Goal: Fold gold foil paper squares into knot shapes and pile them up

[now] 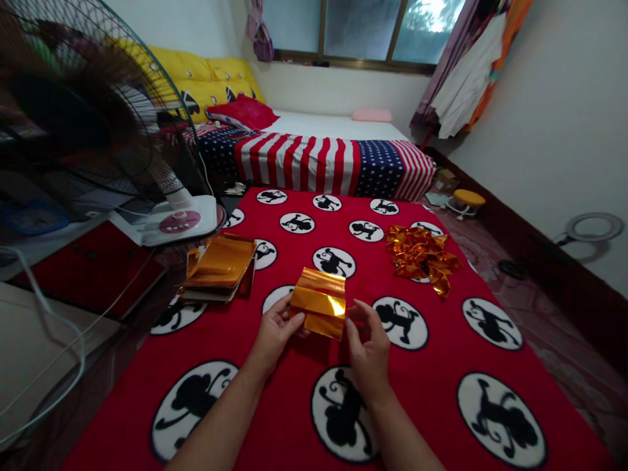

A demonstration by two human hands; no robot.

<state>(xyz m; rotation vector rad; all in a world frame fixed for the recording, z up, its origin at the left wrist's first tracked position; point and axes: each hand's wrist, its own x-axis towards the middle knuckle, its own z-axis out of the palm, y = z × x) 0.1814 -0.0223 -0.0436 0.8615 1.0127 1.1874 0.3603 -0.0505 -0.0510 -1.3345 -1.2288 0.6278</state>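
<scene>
Gold sheet (318, 302): likely light, slick, easily creased; best held by edges
Left hand (279, 325): fingers pinch its left side
Right hand (367, 343): fingers curled opposite, grip unclear

Gold sheet (318, 302); red cloth (426, 386), black-and-white monkey print.

Fan (61, 111): wire cage, blades blurred; white base (203, 212), pink panel. Bed (307, 163): below the window, stars-and-stripes spread. Upon it: yellow cushion (213, 69); red pillow (245, 111); pink pillow (371, 116), far side. Window (360, 26): several panes. White garment (468, 82): hanging beside orange cloth (513, 36). Stool (468, 197): round orange-yellow seat, on tiled floor (483, 245).
</scene>
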